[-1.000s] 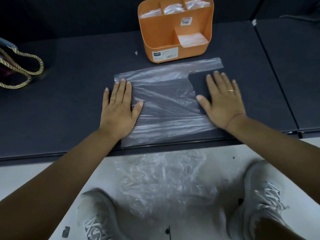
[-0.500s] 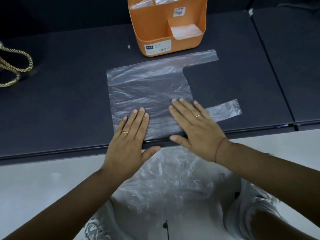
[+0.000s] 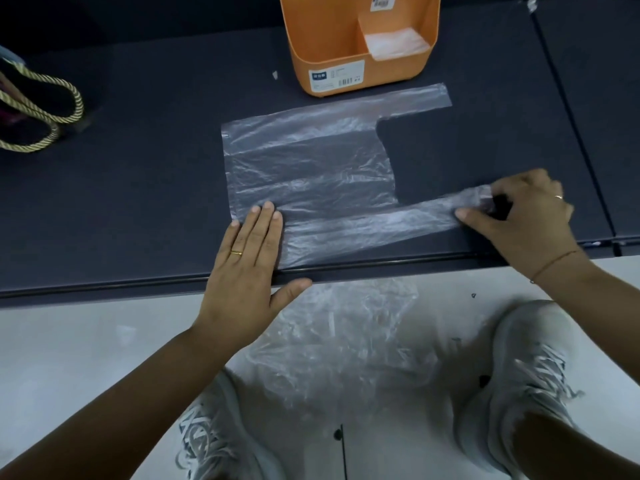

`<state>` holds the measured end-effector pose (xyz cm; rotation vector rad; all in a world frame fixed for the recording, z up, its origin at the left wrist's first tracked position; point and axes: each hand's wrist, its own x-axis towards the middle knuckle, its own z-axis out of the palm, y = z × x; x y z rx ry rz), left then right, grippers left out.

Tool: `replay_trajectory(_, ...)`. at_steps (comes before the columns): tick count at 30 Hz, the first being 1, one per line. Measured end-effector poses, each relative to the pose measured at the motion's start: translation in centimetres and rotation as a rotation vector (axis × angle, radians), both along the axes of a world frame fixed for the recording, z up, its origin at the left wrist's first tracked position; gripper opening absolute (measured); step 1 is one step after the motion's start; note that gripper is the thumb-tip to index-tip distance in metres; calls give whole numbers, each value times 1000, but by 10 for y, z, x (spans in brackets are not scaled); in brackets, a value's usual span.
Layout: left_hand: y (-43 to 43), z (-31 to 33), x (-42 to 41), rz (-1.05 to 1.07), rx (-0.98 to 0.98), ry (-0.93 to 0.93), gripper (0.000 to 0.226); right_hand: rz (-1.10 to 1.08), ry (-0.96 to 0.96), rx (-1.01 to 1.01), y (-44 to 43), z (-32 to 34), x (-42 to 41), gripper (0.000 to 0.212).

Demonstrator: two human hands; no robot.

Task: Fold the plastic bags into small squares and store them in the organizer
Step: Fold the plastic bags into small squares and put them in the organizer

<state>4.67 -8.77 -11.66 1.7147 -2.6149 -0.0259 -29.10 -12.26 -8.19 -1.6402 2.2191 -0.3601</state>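
Pinning the near left corner of the plastic bag [image 3: 311, 174] flat at the desk's [image 3: 138, 188] front edge, my left hand [image 3: 242, 271] lay with its fingers straight and spread, grasping nothing, thumb hanging past the lip. Half a second earlier both palms had been pressing the sheet side by side near that edge; now my right hand [image 3: 519, 216] had slid out toward the desk's right end and closed thumb and fingers on the tip of the near handle strip [image 3: 388, 226], drawing it straight along the front edge. I judged the smoothing finished and the first lengthwise fold about to begin, the handle needing to be carried over the body. Below the desk, a crumpled heap of more bags [image 3: 343, 341] waited on the floor between my shoes. Farther back, the far handle [image 3: 415, 98] lay flat, reaching toward the right. Beyond it, at the back edge, stood the orange organizer [image 3: 339, 57], a folded square [image 3: 394, 45] already showing in its front compartment. Rope handles [image 3: 38, 109] lay at the left end.
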Motion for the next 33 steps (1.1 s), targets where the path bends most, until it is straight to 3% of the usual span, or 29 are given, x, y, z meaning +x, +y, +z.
replay_trajectory(3, -3, 6, -16, -15, -16, 97, 90, 24, -153, -5, -5, 6, 3, 24)
replay_trajectory(8, -12, 8, -51, -42, -18, 175, 87, -199, -1087, 167, -14, 40, 10, 9)
replay_trajectory(12, -20, 4, -56, 6, -63, 211, 74, -316, -1305, 234, -18, 50, 6, 7)
replay_trajectory(18, -20, 4, -30, 17, -176, 317, 40, -247, -1233, 207, -15, 52, -11, 27)
replay_trajectory(21, -10, 6, -8, 16, -177, 370, 33, -243, -1263, 289, -15, 51, -21, 31)
replay_trajectory(25, 7, 17, 13, -3, -42, 515, 29, -151, -1301, 406, -9, 48, -35, 19)
replay_trajectory(30, 13, 53, 21, 259, 227, 866, 6, -16, -1188, 443, 5, 49, -49, 49)
replay_trajectory(33, 4, 69, 21, 441, 307, 1018, 12, 13, -1012, 299, 6, 50, -40, 69)
